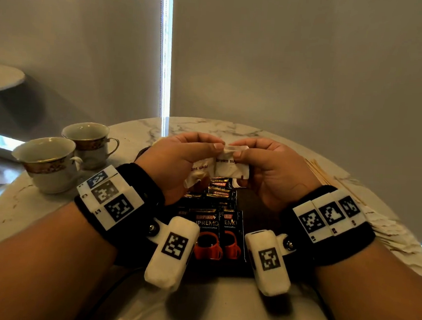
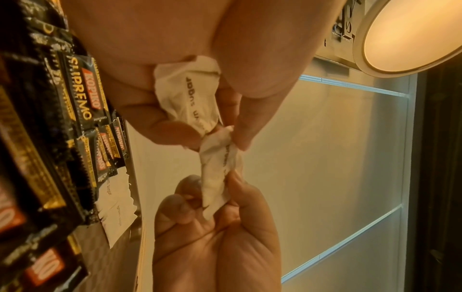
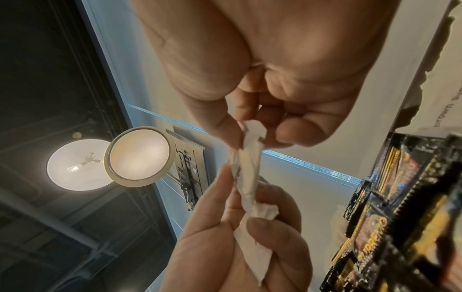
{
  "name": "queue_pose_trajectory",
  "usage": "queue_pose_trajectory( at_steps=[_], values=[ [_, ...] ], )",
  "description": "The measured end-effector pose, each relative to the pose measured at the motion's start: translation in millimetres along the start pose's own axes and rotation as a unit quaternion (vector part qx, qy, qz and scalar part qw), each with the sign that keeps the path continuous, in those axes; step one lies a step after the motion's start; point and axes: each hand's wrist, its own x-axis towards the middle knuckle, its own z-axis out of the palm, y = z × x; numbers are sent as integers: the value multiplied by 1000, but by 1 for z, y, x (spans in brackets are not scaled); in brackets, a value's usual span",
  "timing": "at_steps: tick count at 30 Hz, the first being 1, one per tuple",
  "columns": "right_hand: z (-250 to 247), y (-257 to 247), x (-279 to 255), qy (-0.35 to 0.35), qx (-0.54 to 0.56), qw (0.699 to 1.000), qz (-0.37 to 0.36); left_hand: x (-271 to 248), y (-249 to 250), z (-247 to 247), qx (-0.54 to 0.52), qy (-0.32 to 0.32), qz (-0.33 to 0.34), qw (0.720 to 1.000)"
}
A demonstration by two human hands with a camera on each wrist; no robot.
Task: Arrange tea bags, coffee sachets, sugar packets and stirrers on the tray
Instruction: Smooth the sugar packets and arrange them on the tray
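Coffee sachets [image 1: 209, 219], black, overlapping in rows on dark tray [image 1: 261, 208] nearest body. Above tray: left hand [image 1: 179, 165] and right hand [image 1: 271, 174] raised, grips closed, thumb and fingers of each pinching white sugar packets [image 1: 225, 167] marked "brown sugar"; left also holds second packet curled into palm. More sugar packets [image 2: 117, 205] lie past sachets. Stirrers [image 1: 326, 175] on counter [image 1: 39, 212] right of right hand. Two cups [image 1: 65, 157] far left, touching.

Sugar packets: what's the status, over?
Left hand and right hand pinch joined brown sugar packets above coffee sachets. Nothing in the way.
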Motion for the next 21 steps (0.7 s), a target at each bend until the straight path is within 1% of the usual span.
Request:
queue_pose_trajectory(
  at_steps=[2,5,11,14,18,21],
  values=[
    [0,-1,-1,0,12,1000,1,2,-1,-1,2,11,6,1000],
    [0,0,-1,16,-2,1000,-7,3,0,-2,3,27,12,1000],
    [0,1,4,41,9,999,-12,2,1,-2,20,43,1,999],
    [-1,0,2,32,21,999,-3,3,1,-2,15,53,-6,998],
    [-3,1,-1,-4,-58,998,9,3,0,-3,6,49,-12,999],
    [-4,3,3,0,-46,999,25,1,0,-2,-13,47,-20,999]
  ],
)
